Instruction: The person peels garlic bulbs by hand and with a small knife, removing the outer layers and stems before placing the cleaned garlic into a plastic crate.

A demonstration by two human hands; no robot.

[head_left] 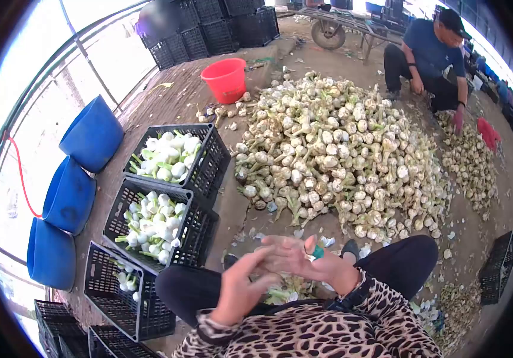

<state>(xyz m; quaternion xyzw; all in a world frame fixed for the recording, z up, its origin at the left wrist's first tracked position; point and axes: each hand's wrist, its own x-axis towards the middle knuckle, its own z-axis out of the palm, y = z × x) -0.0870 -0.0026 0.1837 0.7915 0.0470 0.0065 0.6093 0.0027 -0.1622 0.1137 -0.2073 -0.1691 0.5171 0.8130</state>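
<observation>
Just over my lap, my left hand (241, 286) reaches across with its fingers apart and slightly blurred. It overlaps the outstretched fingers of my right hand (322, 265), which is turned partly palm up with the thumb raised. A small green piece (318, 252) shows by the right thumb; I cannot tell if it is a wrap or something held. No bulb shows in either hand. Beyond my knees rises a big heap of garlic bulbs (334, 155) with dirty skins and cut stems. Peelings and trimmed bits (289, 286) litter the ground between my legs.
At my left stand black crates of clean white bulbs (167, 156), (155, 227), and a crate with fewer (128, 280). Blue tubs (92, 134) line the railing. Behind the heap's left side is a red bucket (225, 80). A co-worker (432, 56) squats by a smaller pile (468, 164).
</observation>
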